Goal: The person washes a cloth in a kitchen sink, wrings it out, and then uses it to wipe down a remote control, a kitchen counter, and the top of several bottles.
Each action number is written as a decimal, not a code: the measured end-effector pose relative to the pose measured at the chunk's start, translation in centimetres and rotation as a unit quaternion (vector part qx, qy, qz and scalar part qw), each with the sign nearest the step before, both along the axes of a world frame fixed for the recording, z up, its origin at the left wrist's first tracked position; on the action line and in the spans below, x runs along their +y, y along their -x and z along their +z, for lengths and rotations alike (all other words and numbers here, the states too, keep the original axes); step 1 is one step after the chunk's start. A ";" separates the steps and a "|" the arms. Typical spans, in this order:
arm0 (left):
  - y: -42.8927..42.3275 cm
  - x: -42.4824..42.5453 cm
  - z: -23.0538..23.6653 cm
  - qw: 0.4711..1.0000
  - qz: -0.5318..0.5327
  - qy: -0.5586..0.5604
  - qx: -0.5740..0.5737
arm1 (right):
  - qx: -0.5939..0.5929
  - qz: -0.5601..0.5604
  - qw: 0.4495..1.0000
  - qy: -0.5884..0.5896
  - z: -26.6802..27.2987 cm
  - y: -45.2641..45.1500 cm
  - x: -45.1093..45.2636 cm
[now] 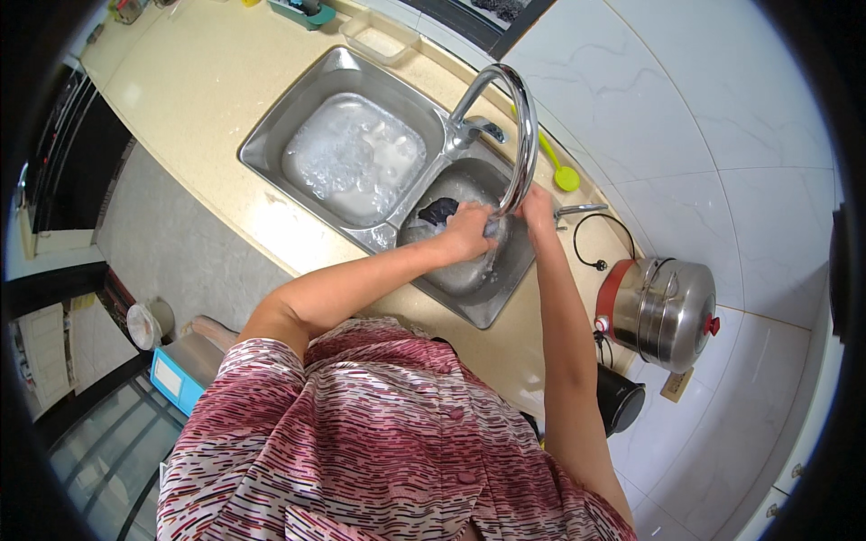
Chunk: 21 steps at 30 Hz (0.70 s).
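Note:
Over the smaller basin (pixel 467 280) of a steel double sink, my left hand (pixel 468 231) is closed around a light, wet-looking piece, probably cloth (pixel 492 228). A dark crumpled cloth (pixel 438 211) lies just left of that hand, low in the basin. My right hand (pixel 534 206) is at the basin's right side, partly behind the curved chrome faucet (pixel 526 142), so its fingers and anything in them are hidden. In the larger basin (pixel 267 145) there is foamy water (pixel 352 155).
A lime-green ladle (pixel 565 178) lies behind the faucet. To the right stand a steel steamer pot (pixel 676 311) with a red base and a black kettle (pixel 621 402). A clear plastic tray (pixel 379 37) sits behind the larger basin. A cord with a plug (pixel 600 265) lies near the wall.

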<state>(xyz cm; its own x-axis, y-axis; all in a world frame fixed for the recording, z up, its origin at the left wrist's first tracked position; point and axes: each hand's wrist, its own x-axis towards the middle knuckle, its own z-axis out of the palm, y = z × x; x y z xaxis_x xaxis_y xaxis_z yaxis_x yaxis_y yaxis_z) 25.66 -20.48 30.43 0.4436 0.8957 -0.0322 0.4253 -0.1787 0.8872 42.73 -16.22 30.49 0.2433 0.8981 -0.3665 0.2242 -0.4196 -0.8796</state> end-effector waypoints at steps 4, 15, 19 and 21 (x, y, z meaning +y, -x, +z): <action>-0.6 -0.4 2.3 1.000 0.002 -0.029 -0.011 | 0.127 -0.023 0.991 -0.034 -2.3 -1.4 5.0; -0.3 0.4 1.9 0.994 0.022 -0.069 -0.084 | -0.118 -0.051 0.975 -0.180 -6.2 1.1 7.7; 0.0 -0.4 1.7 0.992 0.047 -0.069 -0.094 | -0.011 -0.092 0.996 0.005 -4.9 0.9 7.0; 0.5 0.0 1.9 0.994 0.060 -0.061 -0.070 | 0.179 -0.156 0.966 0.106 -4.8 0.7 5.2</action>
<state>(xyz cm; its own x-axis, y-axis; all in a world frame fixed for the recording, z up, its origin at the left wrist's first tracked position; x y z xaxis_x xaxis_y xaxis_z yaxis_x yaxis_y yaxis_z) 25.11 -20.43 32.37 0.3266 0.9356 0.1343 0.3239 -0.2443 0.9140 42.05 -11.00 25.71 0.3141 0.6976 -0.6440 -0.2439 -0.5963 -0.7648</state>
